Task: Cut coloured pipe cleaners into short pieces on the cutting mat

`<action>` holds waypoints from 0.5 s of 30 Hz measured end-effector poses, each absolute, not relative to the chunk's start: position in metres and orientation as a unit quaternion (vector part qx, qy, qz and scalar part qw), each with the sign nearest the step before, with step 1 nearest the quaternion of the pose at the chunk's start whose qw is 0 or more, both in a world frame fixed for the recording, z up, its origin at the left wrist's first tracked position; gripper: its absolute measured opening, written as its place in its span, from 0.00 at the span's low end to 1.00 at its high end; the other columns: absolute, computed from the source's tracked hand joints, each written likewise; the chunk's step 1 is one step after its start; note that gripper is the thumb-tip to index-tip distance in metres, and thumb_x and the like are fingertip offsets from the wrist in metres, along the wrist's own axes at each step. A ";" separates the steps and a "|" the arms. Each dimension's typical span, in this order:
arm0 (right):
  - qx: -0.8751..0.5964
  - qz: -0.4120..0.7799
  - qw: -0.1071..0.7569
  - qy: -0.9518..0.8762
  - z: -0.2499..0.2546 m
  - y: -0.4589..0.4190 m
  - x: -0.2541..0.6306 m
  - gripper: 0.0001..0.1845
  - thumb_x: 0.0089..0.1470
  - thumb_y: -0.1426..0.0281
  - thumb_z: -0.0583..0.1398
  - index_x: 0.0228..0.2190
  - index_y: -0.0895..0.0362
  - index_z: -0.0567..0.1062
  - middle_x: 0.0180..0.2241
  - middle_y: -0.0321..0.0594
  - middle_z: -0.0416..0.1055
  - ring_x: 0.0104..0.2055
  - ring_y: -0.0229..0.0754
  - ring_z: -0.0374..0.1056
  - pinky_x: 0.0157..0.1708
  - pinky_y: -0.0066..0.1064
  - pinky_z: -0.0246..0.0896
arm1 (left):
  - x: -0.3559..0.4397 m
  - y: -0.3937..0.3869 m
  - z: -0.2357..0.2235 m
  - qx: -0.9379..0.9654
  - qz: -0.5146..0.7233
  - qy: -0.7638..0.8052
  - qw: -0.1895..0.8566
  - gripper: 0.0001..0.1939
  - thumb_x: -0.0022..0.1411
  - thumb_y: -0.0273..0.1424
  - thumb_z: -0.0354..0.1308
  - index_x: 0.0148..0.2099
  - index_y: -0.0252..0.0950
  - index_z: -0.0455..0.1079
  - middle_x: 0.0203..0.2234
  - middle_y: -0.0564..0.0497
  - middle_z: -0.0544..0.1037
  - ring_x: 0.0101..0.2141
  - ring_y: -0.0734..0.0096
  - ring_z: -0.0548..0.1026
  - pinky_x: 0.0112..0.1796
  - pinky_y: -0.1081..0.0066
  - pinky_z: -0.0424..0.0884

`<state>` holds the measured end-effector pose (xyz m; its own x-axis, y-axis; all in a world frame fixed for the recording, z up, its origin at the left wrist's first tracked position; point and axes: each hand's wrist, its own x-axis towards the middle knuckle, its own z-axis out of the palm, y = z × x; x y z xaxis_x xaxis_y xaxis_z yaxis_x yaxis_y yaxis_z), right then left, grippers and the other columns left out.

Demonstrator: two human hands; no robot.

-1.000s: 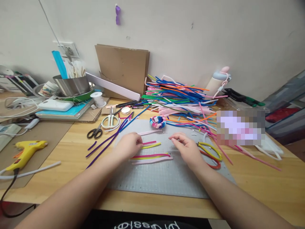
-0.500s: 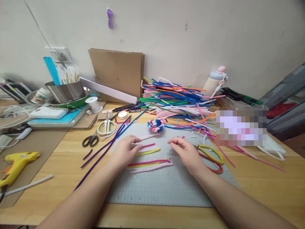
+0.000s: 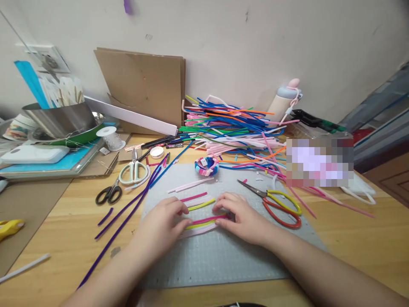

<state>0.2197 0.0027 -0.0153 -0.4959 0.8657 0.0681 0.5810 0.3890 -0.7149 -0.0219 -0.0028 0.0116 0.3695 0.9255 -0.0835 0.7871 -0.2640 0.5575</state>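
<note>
My left hand (image 3: 161,221) and my right hand (image 3: 243,215) rest on a grey cutting mat (image 3: 223,256). Between them lies a bundle of three short pipe-cleaner pieces (image 3: 204,223), magenta, yellow and pale pink. My left fingers curl onto its left end. At its right end my right fingers close in the same way. Just behind lie a magenta and a yellow piece (image 3: 198,200), and farther back a pale pink piece (image 3: 191,184). A small woven ring (image 3: 207,165) of blue and pink sits at the mat's far edge.
Scissors with yellow and red handles (image 3: 281,205) lie right of my right hand. White-handled scissors (image 3: 134,172), black-handled scissors (image 3: 109,194) and long purple stems (image 3: 128,209) lie to the left. A heap of coloured pipe cleaners (image 3: 233,130) fills the back, with cardboard (image 3: 140,83) behind.
Both hands moved nearer to me and closed in on the ends of the three-piece bundle. My right hand left the spot by the scissors, which now show fully. The view shifted right.
</note>
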 end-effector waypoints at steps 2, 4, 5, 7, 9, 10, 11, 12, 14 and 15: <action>-0.456 0.332 0.237 -0.791 -0.018 0.004 0.220 0.04 0.53 0.68 0.60 0.32 0.54 0.73 0.35 0.39 0.69 0.41 0.43 0.65 0.44 0.38 0.57 | -0.023 -0.004 0.011 0.783 0.111 0.566 0.233 0.07 0.59 0.33 0.52 0.37 0.40 0.69 0.36 0.49 0.74 0.37 0.62 0.72 0.37 0.65 0.66; -0.486 0.336 0.284 -0.755 -0.022 0.008 0.221 0.05 0.55 0.67 0.57 0.32 0.55 0.73 0.35 0.40 0.69 0.37 0.42 0.65 0.39 0.36 0.60 | -0.028 -0.001 0.012 0.771 0.092 0.602 0.189 0.09 0.61 0.32 0.48 0.40 0.39 0.69 0.39 0.47 0.74 0.38 0.61 0.72 0.38 0.64 0.66; -0.504 0.335 0.313 -0.732 -0.024 0.010 0.222 0.07 0.55 0.67 0.56 0.34 0.56 0.72 0.35 0.41 0.69 0.36 0.42 0.66 0.38 0.35 0.61 | -0.032 0.002 0.013 0.759 0.083 0.624 0.168 0.11 0.61 0.32 0.47 0.43 0.38 0.68 0.40 0.46 0.74 0.39 0.61 0.73 0.39 0.64 0.66; -0.532 0.342 0.359 -0.686 -0.027 0.014 0.222 0.12 0.57 0.65 0.53 0.40 0.56 0.71 0.39 0.43 0.69 0.36 0.42 0.67 0.37 0.36 0.62 | -0.041 0.007 0.014 0.731 0.059 0.665 0.144 0.14 0.63 0.32 0.44 0.46 0.37 0.67 0.42 0.44 0.75 0.41 0.60 0.73 0.40 0.64 0.66; -0.538 0.343 0.368 -0.677 -0.028 0.017 0.221 0.16 0.59 0.64 0.50 0.44 0.57 0.70 0.42 0.45 0.70 0.39 0.43 0.67 0.40 0.37 0.63 | -0.049 0.010 0.015 0.712 0.016 0.688 0.141 0.14 0.63 0.32 0.42 0.47 0.37 0.66 0.40 0.44 0.76 0.40 0.59 0.74 0.39 0.65 0.66; -0.536 0.329 0.356 -0.691 -0.027 0.018 0.220 0.16 0.60 0.64 0.50 0.45 0.57 0.70 0.42 0.45 0.70 0.40 0.43 0.67 0.41 0.38 0.62 | -0.052 0.011 0.015 0.709 -0.011 0.691 0.142 0.14 0.63 0.32 0.43 0.45 0.38 0.67 0.38 0.44 0.77 0.39 0.59 0.75 0.37 0.64 0.66; -0.534 0.305 0.334 -0.715 -0.027 0.019 0.218 0.16 0.60 0.65 0.50 0.45 0.57 0.71 0.42 0.45 0.70 0.42 0.44 0.66 0.43 0.38 0.61 | -0.054 0.012 0.015 0.708 -0.036 0.691 0.140 0.13 0.63 0.34 0.43 0.43 0.38 0.67 0.36 0.44 0.77 0.37 0.57 0.75 0.35 0.64 0.66; -0.531 0.277 0.307 -0.739 -0.026 0.020 0.217 0.15 0.59 0.66 0.52 0.45 0.57 0.71 0.42 0.45 0.69 0.42 0.44 0.66 0.44 0.38 0.60 | -0.055 0.011 0.015 0.711 -0.053 0.688 0.138 0.12 0.62 0.35 0.45 0.41 0.38 0.67 0.34 0.44 0.77 0.35 0.56 0.75 0.34 0.63 0.66; -0.529 0.242 0.247 -0.775 -0.024 0.024 0.214 0.16 0.57 0.69 0.55 0.46 0.58 0.71 0.40 0.45 0.69 0.41 0.44 0.65 0.43 0.37 0.60 | -0.055 0.012 0.012 0.726 -0.043 0.671 0.145 0.12 0.61 0.36 0.47 0.42 0.38 0.67 0.35 0.44 0.77 0.35 0.56 0.75 0.34 0.64 0.66; -0.526 0.238 0.222 -0.786 -0.024 0.026 0.213 0.17 0.56 0.70 0.56 0.48 0.58 0.71 0.39 0.45 0.69 0.40 0.44 0.65 0.42 0.36 0.60 | -0.054 0.012 0.011 0.735 -0.021 0.660 0.155 0.13 0.61 0.36 0.49 0.45 0.38 0.66 0.37 0.44 0.77 0.37 0.58 0.74 0.35 0.64 0.66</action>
<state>0.2134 0.0261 -0.0237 -0.3488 0.9321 0.0979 0.7209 0.3335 -0.6075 -0.0537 0.0121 0.0106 0.1290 0.9634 -0.2351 0.9762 -0.0818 0.2007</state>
